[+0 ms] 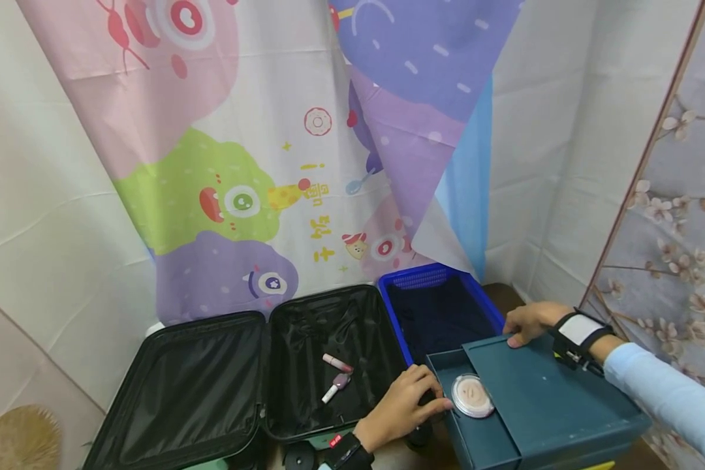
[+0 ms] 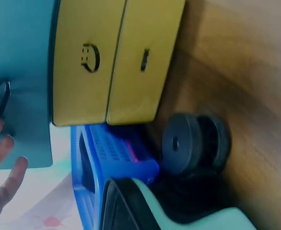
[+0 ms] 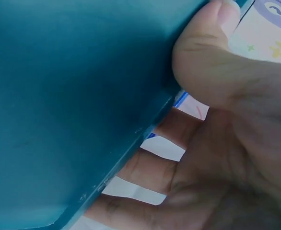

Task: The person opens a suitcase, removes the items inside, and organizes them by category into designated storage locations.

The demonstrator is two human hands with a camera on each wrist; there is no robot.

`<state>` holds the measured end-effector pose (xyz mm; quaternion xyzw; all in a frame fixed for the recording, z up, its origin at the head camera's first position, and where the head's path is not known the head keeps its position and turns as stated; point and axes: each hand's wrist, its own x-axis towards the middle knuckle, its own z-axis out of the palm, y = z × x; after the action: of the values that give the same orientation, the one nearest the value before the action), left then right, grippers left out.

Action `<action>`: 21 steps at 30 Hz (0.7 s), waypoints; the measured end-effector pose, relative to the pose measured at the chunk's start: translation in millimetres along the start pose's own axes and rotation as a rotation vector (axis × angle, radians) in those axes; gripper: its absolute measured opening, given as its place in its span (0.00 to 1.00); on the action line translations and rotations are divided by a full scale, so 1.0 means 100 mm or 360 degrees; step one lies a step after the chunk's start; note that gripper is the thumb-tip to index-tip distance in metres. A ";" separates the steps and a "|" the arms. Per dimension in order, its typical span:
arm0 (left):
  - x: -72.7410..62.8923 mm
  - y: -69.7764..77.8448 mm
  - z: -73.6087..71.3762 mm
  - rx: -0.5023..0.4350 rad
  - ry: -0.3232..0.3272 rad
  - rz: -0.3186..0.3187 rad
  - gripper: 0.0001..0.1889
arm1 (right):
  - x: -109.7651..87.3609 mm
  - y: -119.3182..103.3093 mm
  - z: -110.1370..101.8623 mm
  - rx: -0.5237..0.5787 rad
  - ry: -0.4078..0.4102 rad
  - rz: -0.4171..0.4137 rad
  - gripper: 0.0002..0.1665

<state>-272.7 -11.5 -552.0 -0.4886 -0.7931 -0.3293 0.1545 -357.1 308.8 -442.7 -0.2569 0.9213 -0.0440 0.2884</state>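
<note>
A teal drawer box (image 1: 564, 391) stands at the lower right in the head view. Its top drawer (image 1: 486, 442) is partly out, with a round compact powder (image 1: 472, 395) in a clear-rimmed case inside. At the drawer's front, my left hand (image 1: 401, 406) holds the edge between thumb and fingers; in the left wrist view its fingertips are beside a black pull loop (image 2: 3, 98). My right hand (image 1: 531, 320) grips the box's far edge, thumb on top and fingers over the side. Yellow lower drawers (image 2: 85, 62) show beneath the teal one.
An open black suitcase (image 1: 202, 385) lies to the left, holding a pink tube (image 1: 337, 363) and a small bottle with a white cap (image 1: 336, 388). Behind the box is a blue basket (image 1: 414, 279) with dark cloth. A patterned curtain (image 1: 305, 78) hangs behind.
</note>
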 end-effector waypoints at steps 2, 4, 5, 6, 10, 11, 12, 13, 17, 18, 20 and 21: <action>0.02 0.02 0.04 -0.0009 -0.0010 0.0019 0.10 | 0.00 0.00 0.00 0.0026 -0.0009 0.0043 0.09; 0.06 0.04 0.08 -0.0003 -0.0009 0.0026 0.10 | 0.00 -0.01 0.01 0.0077 -0.0027 0.0054 0.09; 0.08 0.06 0.10 0.0015 -0.0013 0.0033 0.09 | 0.00 -0.01 0.01 0.0102 -0.0031 0.0054 0.08; 0.10 0.08 0.13 0.0016 -0.0028 0.0028 0.09 | 0.00 -0.02 0.01 0.0118 -0.0036 0.0040 0.08; 0.19 0.15 0.23 0.0010 -0.0162 0.0006 0.14 | 0.03 -0.01 0.02 0.0227 -0.0078 -0.0087 0.07; 0.21 0.17 0.25 0.0027 -0.0201 0.0006 0.16 | 0.03 -0.01 0.02 0.0262 -0.0081 -0.0105 0.06; 0.23 0.18 0.27 0.0029 -0.0235 -0.0002 0.17 | 0.04 0.00 0.03 0.0299 -0.0090 -0.0135 0.06; 0.23 0.19 0.29 0.0049 -0.0260 -0.0005 0.18 | 0.05 0.01 0.03 0.0345 -0.0100 -0.0159 0.07; 0.16 0.16 0.33 0.0166 -0.0335 -0.0077 0.16 | 0.07 0.07 0.07 0.0554 -0.0130 -0.0225 0.13; 0.13 0.14 0.34 0.0184 -0.0365 -0.0105 0.15 | 0.07 0.08 0.07 0.0590 -0.0135 -0.0257 0.15; 0.05 0.10 0.37 0.0251 -0.0470 -0.0148 0.16 | 0.07 0.12 0.08 0.0645 -0.0131 -0.0295 0.16; 0.02 0.08 0.40 0.0275 -0.0538 -0.0161 0.16 | 0.06 0.14 0.08 0.0661 -0.0130 -0.0305 0.17</action>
<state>-263.4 19.2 -576.7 -0.4813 -0.8566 -0.1805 0.0437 -363.2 318.1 -455.8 -0.2800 0.8514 -0.2494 0.3667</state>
